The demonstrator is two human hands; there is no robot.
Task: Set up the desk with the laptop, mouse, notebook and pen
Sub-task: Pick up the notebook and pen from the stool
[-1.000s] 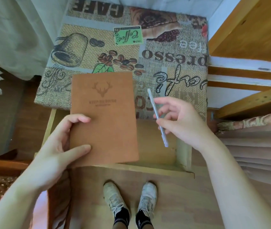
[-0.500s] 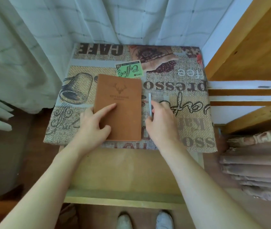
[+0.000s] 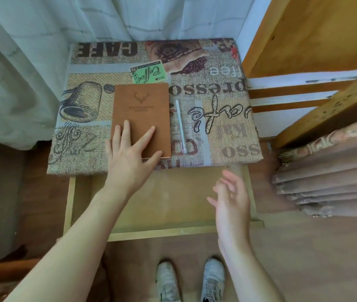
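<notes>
On the desk (image 3: 227,153), your left hand (image 3: 129,158) lies flat, fingers spread, on the near end of the brown notebook (image 3: 141,116), likely squaring it. Just right lies the pen (image 3: 180,125), parallel, within writing reach. Your right hand (image 3: 230,199) hangs loose and empty over the pulled-out drawer (image 3: 151,199). The cloth reads "CAFE"; no laptop or mouse shows.

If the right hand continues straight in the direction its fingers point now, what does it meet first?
The right hand, open and empty above the pulled-out drawer, points forward and slightly left. It would probably first meet the front edge of the desk, near the pen. Its height is unclear.
</notes>
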